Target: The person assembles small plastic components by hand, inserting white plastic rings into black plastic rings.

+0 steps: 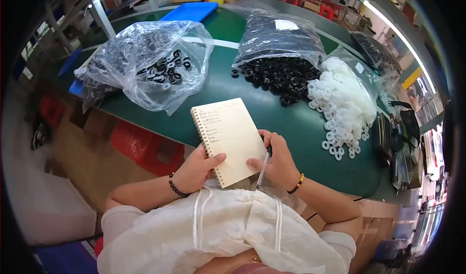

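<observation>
Between my hands a spiral notebook (pixel 236 133) is tilted over the table's near edge, its cream page showing several handwritten lines near the top. My left hand (pixel 196 166) grips its lower left side by the wire binding, thumb on the page and fingers behind. On the lower right side, my right hand (pixel 276 160) also holds the notebook with its thumb on the page. A slim clear pen (pixel 263 171) sits in that same hand, pointing down toward my body. The fingers under the notebook are hidden.
On the green table (pixel 204 123) lie a clear bag of black and grey rings (pixel 165 70), a bag spilling black ring parts (pixel 279 75), and a heap of white rings (pixel 340 99). A blue tray (pixel 190 12) stands behind; a red stool (pixel 141 145) is below left.
</observation>
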`<state>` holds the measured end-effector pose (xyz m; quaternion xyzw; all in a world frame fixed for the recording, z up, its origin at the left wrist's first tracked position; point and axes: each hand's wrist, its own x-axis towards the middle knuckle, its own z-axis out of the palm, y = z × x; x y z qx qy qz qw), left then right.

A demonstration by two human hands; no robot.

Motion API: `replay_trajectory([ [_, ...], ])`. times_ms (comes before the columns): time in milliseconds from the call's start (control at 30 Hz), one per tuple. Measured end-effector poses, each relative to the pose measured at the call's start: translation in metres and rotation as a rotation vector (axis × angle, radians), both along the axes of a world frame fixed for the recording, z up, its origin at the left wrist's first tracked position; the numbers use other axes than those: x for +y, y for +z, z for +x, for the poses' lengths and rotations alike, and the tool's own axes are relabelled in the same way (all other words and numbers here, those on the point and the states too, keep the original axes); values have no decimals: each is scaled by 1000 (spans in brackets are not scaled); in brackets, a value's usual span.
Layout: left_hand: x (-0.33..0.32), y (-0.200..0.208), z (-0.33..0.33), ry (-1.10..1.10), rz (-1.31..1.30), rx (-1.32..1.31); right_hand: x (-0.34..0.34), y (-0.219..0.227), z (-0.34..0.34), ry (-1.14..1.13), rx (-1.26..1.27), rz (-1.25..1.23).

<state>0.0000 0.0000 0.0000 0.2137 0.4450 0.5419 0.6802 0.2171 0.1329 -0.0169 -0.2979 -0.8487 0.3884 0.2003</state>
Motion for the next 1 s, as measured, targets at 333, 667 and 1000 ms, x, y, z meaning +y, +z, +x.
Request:
replay_trajectory([
  [333, 36, 39, 29, -178, 464, 35, 4, 53, 48, -135, 756, -347],
  [667, 111, 39, 37, -876, 298, 307, 113, 98, 322, -1198, 558, 982],
  [1000, 143, 13, 29, -901, 237, 460, 210, 84, 420, -1404, 705, 256],
])
